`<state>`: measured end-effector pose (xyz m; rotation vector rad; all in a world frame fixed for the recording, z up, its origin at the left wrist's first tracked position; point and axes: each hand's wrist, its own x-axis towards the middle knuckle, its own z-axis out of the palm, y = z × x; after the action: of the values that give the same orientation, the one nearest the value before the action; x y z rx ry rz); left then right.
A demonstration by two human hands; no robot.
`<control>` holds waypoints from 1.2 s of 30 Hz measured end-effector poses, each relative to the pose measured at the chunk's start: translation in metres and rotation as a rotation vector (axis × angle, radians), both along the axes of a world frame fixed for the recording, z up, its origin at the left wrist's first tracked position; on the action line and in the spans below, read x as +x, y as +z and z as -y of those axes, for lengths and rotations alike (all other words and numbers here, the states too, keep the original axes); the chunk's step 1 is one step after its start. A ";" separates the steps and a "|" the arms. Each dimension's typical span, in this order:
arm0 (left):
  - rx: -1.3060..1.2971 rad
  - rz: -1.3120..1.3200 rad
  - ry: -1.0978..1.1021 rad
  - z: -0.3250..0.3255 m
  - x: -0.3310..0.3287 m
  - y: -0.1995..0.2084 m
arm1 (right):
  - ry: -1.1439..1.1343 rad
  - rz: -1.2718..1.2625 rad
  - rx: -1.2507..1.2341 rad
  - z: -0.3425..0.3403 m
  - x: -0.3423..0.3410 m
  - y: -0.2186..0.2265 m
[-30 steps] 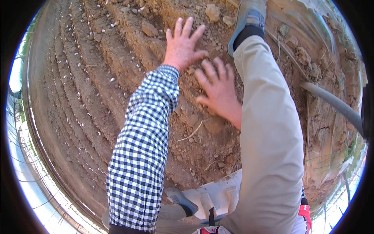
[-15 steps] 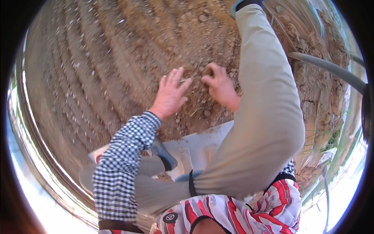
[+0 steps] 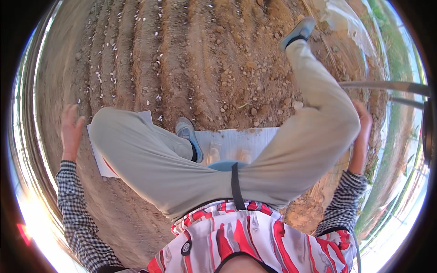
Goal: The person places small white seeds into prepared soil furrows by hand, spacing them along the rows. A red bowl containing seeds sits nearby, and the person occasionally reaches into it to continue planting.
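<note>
Out at the left, my left hand (image 3: 70, 129) hangs beside my bent left knee, above bare soil. Its fingers stretch out with the thumb apart, and nothing shows in it. My right hand (image 3: 363, 119) is at the outer side of my right knee. The knee covers part of it, so its fingers cannot be made out clearly. Furrowed brown soil (image 3: 200, 68) spreads ahead, with small white pieces (image 3: 159, 54) lying along the grooves at the left. Between my legs lies a pale flat board (image 3: 259, 135) with soil on its far edge.
My left shoe (image 3: 185, 129) rests by the board, and my right shoe (image 3: 298, 32) reaches far forward. A blue seat-like thing (image 3: 223, 165) with a black strap (image 3: 236, 186) is under me. Grey pipes (image 3: 387, 86), plastic sheeting (image 3: 350, 20) and grass (image 3: 387, 41) line the right side.
Both hands have left the soil in front of me and moved apart, left hand to the far left, right hand outside the right knee. My view has turned and my legs are spread wider.
</note>
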<state>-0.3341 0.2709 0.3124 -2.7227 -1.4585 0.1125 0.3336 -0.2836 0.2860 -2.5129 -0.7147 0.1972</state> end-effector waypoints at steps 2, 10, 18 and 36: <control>-0.214 0.091 -0.047 0.012 0.016 -0.038 | 0.192 0.104 -0.019 -0.068 -0.005 0.060; -0.751 0.121 -0.421 0.115 0.154 -0.204 | 1.311 0.039 -0.306 -0.305 -0.071 -0.160; -0.666 0.274 -0.229 0.115 0.179 -0.244 | 0.960 0.216 -0.348 -0.454 -0.133 -0.285; -0.511 0.247 -0.267 0.112 0.213 -0.314 | 0.795 0.286 -0.215 -0.415 -0.244 -0.331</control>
<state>-0.1210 0.1587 -0.0012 -3.4283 -1.2306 0.1618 0.0892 0.1318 -0.0455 -2.3293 -1.8744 0.1938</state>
